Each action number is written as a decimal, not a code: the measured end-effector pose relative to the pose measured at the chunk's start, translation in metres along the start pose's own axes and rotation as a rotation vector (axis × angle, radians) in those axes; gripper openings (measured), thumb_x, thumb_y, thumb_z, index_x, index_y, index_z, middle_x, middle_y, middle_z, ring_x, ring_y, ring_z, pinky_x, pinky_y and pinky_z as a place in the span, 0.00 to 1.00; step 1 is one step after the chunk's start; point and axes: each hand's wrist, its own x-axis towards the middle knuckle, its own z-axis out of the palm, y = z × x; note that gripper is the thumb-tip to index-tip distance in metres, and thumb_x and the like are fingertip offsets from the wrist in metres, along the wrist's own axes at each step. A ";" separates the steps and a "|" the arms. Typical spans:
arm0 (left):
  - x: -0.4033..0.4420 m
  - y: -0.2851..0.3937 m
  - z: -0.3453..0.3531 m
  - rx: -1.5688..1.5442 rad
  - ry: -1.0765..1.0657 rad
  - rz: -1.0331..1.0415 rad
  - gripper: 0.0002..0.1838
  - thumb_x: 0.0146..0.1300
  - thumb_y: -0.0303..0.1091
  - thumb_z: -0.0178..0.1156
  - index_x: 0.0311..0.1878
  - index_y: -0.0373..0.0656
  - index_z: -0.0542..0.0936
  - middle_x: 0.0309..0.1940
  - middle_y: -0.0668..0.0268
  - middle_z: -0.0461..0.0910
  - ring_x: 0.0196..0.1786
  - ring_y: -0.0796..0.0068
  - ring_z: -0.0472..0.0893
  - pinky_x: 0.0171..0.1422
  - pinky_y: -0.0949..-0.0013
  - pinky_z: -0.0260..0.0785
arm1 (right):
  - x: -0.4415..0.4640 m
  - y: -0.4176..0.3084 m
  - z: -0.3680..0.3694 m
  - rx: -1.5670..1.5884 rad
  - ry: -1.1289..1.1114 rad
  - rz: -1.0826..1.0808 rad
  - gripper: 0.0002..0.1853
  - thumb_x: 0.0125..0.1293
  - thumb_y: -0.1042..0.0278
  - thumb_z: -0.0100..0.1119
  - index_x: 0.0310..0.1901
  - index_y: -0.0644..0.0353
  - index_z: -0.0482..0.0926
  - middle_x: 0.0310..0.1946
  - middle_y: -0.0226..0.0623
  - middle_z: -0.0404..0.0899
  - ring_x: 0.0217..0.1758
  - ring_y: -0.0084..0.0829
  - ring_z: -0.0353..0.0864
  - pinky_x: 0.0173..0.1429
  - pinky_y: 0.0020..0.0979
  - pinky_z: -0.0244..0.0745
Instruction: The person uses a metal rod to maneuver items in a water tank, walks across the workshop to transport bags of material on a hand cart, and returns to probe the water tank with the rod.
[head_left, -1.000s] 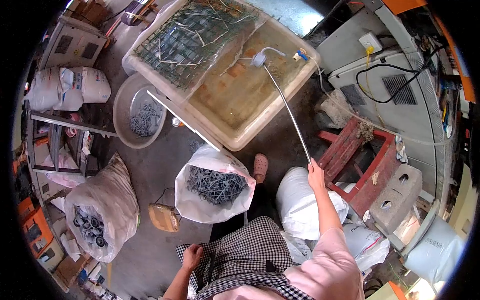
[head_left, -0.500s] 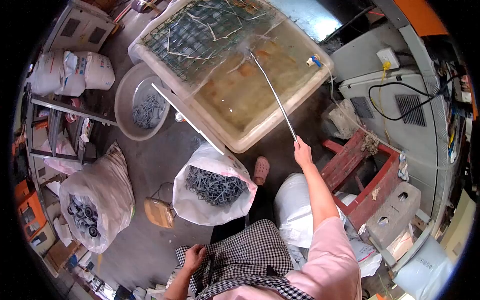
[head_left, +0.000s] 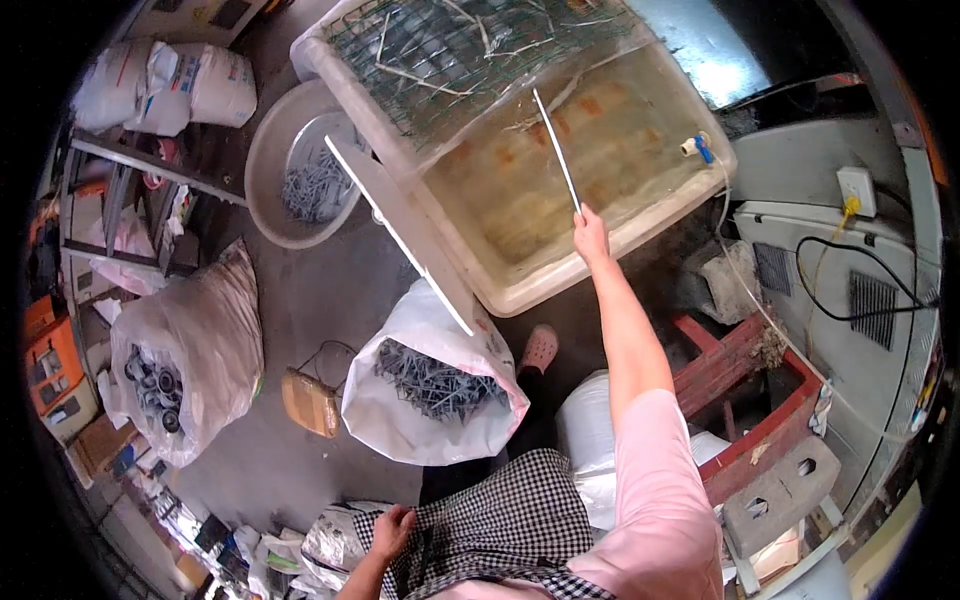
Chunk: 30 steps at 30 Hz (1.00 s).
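My right hand [head_left: 592, 235] is closed around the near end of a thin metal rod [head_left: 557, 150]. The rod reaches forward over a large pale tub [head_left: 545, 290] of murky water [head_left: 490, 205], its far end near a pale branching strip at the netting's edge. Green wire netting [head_left: 420, 60] with pale branching pieces covers the tub's far part. My left hand [head_left: 393, 530] rests with curled fingers against the black-and-white checked apron [head_left: 500, 510]; whether it grips anything is hidden.
A white sack [head_left: 375, 420] of grey plastic pieces stands before the tub, beside a white board [head_left: 400, 235]. Leftward are a round basin [head_left: 262, 150] and a sack of dark round parts [head_left: 215, 340]. A red frame [head_left: 790, 410] and concrete block [head_left: 780, 500] stand right.
My right hand has moved forward with the rod, and the rod's tip has shifted. The splash at its tip has gone. The camera view has shifted; my left hand stays at the apron.
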 end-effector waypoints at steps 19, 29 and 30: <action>-0.017 0.037 -0.034 0.241 0.005 0.249 0.14 0.60 0.38 0.53 0.35 0.34 0.76 0.27 0.54 0.79 0.28 0.66 0.79 0.37 0.67 0.70 | -0.250 -0.010 -0.138 -0.163 -0.134 0.177 0.18 0.64 0.63 0.46 0.56 0.54 0.69 0.37 0.57 0.74 0.40 0.55 0.74 0.43 0.44 0.70; -0.029 0.000 -0.019 0.111 0.018 0.059 0.12 0.57 0.37 0.54 0.36 0.36 0.77 0.27 0.54 0.79 0.31 0.62 0.79 0.39 0.66 0.69 | -0.130 -0.015 -0.065 -0.116 -0.290 0.128 0.16 0.63 0.63 0.48 0.52 0.55 0.71 0.41 0.55 0.74 0.49 0.52 0.71 0.49 0.40 0.70; -0.028 -0.009 -0.014 0.071 0.023 0.047 0.12 0.57 0.37 0.54 0.35 0.36 0.77 0.27 0.54 0.79 0.32 0.62 0.79 0.39 0.66 0.70 | -0.123 -0.013 -0.056 -0.106 -0.289 0.112 0.16 0.63 0.63 0.48 0.52 0.55 0.71 0.41 0.55 0.74 0.49 0.52 0.71 0.49 0.40 0.70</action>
